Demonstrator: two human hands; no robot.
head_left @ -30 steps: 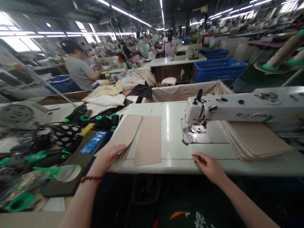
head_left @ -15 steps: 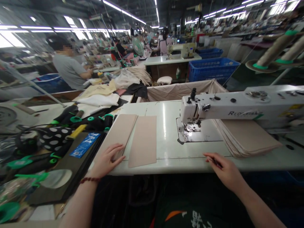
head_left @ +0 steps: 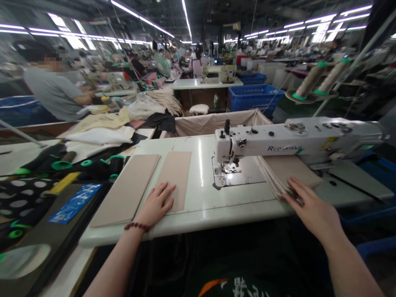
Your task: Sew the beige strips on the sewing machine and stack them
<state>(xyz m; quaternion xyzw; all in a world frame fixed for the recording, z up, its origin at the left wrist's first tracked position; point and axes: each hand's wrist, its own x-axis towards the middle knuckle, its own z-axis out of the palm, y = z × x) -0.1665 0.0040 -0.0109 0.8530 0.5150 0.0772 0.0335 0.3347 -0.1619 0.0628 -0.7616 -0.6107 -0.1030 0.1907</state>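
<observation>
Two flat beige pieces lie side by side on the white sewing table [head_left: 201, 206]. My left hand [head_left: 156, 204] rests open, fingers spread, on the near end of the right beige piece [head_left: 175, 173]; the left beige piece [head_left: 126, 189] lies just beside it. My right hand [head_left: 312, 208] reaches onto the near corner of a stack of beige pieces [head_left: 287, 171] lying under the arm of the white sewing machine [head_left: 293, 142]. A small dark tool [head_left: 293, 193] shows between its fingers. The needle plate [head_left: 232, 173] is bare.
Black thread spools with green ends [head_left: 86, 165], a blue card [head_left: 76, 202] and spotted cloth [head_left: 18, 202] crowd the left side. A cloth-lined bin [head_left: 216, 121] stands behind the table. Blue crates [head_left: 253, 97], thread cones [head_left: 309, 80] and a seated person in grey [head_left: 52, 95] are farther off.
My left hand slid from the left beige piece to the right one. My right hand moved right from the table's front edge onto the stack. The view swung to the right.
</observation>
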